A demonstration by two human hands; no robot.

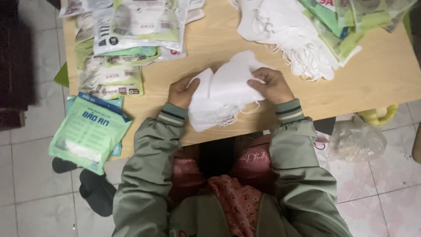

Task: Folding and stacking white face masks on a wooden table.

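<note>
The fingers of the left hand (182, 91) and right hand (271, 84) are clamped on opposite ends of a stack of white masks (221, 94), whose long axis runs from 8 to 2 o'clock over the worktop (377, 74) edge, equally near both.

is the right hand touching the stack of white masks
Touching. The head view shows the right hand gripping the stack of white masks, fingers pressed on its top edge.
</note>
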